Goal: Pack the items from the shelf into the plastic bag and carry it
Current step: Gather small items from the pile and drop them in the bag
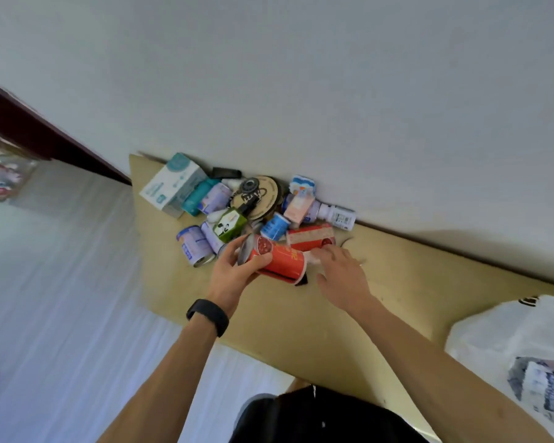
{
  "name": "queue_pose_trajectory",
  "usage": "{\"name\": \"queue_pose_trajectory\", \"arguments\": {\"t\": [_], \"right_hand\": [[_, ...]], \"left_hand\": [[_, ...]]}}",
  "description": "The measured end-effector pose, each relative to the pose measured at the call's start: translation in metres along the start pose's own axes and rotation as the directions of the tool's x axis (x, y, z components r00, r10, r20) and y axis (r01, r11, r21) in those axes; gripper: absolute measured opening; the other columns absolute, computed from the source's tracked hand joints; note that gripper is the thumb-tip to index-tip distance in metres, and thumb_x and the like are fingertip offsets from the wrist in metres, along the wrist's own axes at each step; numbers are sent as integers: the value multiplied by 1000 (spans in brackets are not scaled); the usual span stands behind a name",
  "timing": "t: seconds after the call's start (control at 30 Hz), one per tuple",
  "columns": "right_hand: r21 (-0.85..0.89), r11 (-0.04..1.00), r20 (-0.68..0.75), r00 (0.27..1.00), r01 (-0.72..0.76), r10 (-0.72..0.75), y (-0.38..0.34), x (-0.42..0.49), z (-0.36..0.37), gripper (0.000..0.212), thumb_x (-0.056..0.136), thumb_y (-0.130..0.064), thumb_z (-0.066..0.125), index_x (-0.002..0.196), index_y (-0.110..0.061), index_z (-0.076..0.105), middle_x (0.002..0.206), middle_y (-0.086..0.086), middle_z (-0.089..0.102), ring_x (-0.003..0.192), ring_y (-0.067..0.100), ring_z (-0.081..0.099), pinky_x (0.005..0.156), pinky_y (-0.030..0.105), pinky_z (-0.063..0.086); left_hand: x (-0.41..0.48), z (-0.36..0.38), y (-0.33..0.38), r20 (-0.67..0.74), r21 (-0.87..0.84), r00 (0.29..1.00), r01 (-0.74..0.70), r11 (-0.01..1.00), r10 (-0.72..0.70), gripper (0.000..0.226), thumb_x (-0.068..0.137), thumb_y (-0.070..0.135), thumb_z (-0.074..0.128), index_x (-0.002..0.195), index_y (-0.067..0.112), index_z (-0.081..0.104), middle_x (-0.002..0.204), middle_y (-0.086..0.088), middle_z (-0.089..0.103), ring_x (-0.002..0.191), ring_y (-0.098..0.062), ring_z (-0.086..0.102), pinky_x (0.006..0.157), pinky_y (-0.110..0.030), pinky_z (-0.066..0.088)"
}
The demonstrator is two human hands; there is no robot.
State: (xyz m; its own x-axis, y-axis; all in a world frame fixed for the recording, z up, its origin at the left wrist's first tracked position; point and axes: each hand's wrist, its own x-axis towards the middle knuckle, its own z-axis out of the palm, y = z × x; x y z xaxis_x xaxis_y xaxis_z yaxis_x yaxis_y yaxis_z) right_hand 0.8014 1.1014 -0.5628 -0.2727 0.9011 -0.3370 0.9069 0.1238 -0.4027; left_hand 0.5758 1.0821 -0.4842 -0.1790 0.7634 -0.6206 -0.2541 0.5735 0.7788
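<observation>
Left hand (234, 270): thumb and fingers curled round a red canister (282, 260) lying sideways;
Right hand (339, 276): fingers spread, holding nothing, beside the canister;
Plastic bag (509, 340): on the shelf (301, 314), far right

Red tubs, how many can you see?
2. One red tub is held in the left hand; the other red tub lies behind it on the shelf, near the right hand. More may be hidden.
</observation>
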Motion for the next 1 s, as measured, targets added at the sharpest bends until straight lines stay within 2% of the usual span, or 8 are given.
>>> {"name": "queue_pose_trajectory", "arguments": {"t": [0.2, 0.37, 0.47, 0.57, 0.67, 0.77, 0.83, 1.0], "right_hand": [[-271, 963, 43, 999, 6, 6, -4, 16, 17, 34, 94, -38, 56, 124, -22, 52, 124, 3, 54, 117, 28, 51, 90, 45, 45], [-23, 993, -72, 991, -114, 112, 12, -12, 8, 33, 100, -41, 46, 124, -21, 55, 121, 1, 60, 108, 27, 57, 82, 40, 49], [299, 932, -137, 957, -205, 254, 21, -51, -10, 29, 98, -38, 52, 121, -19, 55, 110, 1, 64, 96, 27, 60, 73, 34, 46], [647, 703, -155, 851, -297, 502, 31, -106, -41, 18, 97, -38, 56, 107, -24, 54, 92, -7, 66, 86, 23, 63, 68, 31, 44], [923, 312, -51, 731, -225, 680, 43, -168, -76, 17, 97, -34, 58, 104, -18, 57, 102, 6, 67, 96, 25, 67, 79, 38, 56], [998, -29, 53, 656, -47, 753, 54, -233, -112, 18, 98, -29, 57, 105, -13, 62, 104, 13, 65, 98, 26, 67, 83, 42, 56], [989, -133, 68, 583, 70, 809, 64, -274, -129, 20, 99, -31, 56, 106, -14, 65, 97, 8, 66, 90, 24, 67, 78, 40, 55], [960, -169, 67, 402, 224, 913, 99, -364, -136, 28, 102, -37, 50, 103, -15, 67, 77, 5, 64, 69, 18, 59, 62, 36, 46]], "left_hand": [[-1, -27, -3, -57, -28, 998, 0, 1000, -2, 83, 54, 35, 92, 128, 23, 56, 124, -7, 63, 107, -23, 67, 89, -40, 57], [-7, -26, -7, -52, -25, 999, 16, 1000, -17, 76, 61, 30, 91, 128, 23, 56, 124, -8, 62, 109, -26, 66, 87, -40, 57], [-13, -9, -6, -3, -28, 999, 48, 998, -48, 63, 70, 28, 81, 126, 19, 54, 123, -10, 62, 108, -25, 65, 83, -34, 57], [-24, 18, -7, 45, -32, 995, 86, 996, -85, 49, 81, 22, 75, 125, 14, 55, 121, -13, 64, 105, -25, 65, 75, -29, 56], [-43, 53, -8, 142, -30, 987, 85, 996, -80, 33, 84, 18, 73, 114, 16, 61, 111, -12, 68, 95, -24, 66, 68, -28, 57], [-68, 95, -11, 282, 50, 957, 52, 997, -65, 61, 64, 35, 83, 118, 16, 61, 114, -14, 69, 98, -25, 67, 80, -34, 56], [-88, 130, -10, 369, 119, 928, 14, 993, -57, 81, 54, 44, 84, 125, 14, 57, 118, -13, 69, 105, -27, 67, 85, -36, 54], [-157, 234, -10, 569, 245, 822, -203, 948, 29, 70, 57, 43, 85, 116, 17, 58, 114, -8, 69, 102, -22, 70, 79, -31, 58]]}}
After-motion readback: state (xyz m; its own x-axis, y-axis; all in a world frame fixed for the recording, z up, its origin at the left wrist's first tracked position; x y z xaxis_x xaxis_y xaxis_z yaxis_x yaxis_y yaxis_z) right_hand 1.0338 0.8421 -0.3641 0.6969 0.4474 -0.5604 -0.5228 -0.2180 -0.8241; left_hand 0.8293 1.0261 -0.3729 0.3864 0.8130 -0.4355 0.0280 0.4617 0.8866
